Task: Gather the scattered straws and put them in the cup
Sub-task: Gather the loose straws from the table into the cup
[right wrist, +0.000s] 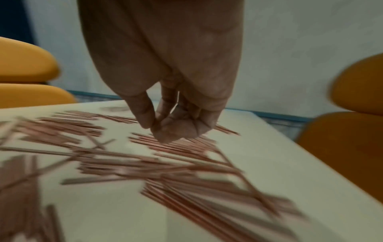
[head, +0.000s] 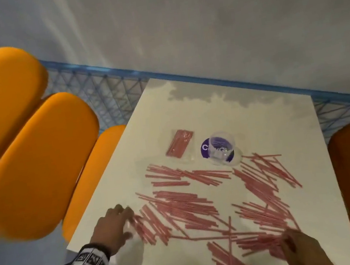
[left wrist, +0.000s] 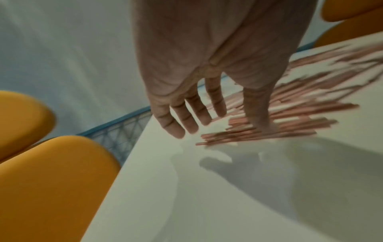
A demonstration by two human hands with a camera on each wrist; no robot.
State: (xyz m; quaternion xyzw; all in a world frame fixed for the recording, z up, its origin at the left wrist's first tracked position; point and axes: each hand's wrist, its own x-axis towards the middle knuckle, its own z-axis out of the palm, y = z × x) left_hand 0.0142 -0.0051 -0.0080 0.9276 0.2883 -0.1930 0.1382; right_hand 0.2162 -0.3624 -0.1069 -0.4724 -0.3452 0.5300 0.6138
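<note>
Pink-red sticks [head: 186,200] showing against a cream-white counter [head: 300,137], orange chair cushions [head: 39,162], blue lattice rail [head: 100,91], purple disc [head: 204,148] bearing white lettering, black-and-white patterned wristband [head: 88,261]

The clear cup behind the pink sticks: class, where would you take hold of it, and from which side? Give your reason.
Probably round its wall near the rim, coming from above. The cup seems to stand upright on a purple disc, with the packet to its left and sticks spread in front, so a low side reach would crowd them.
</note>
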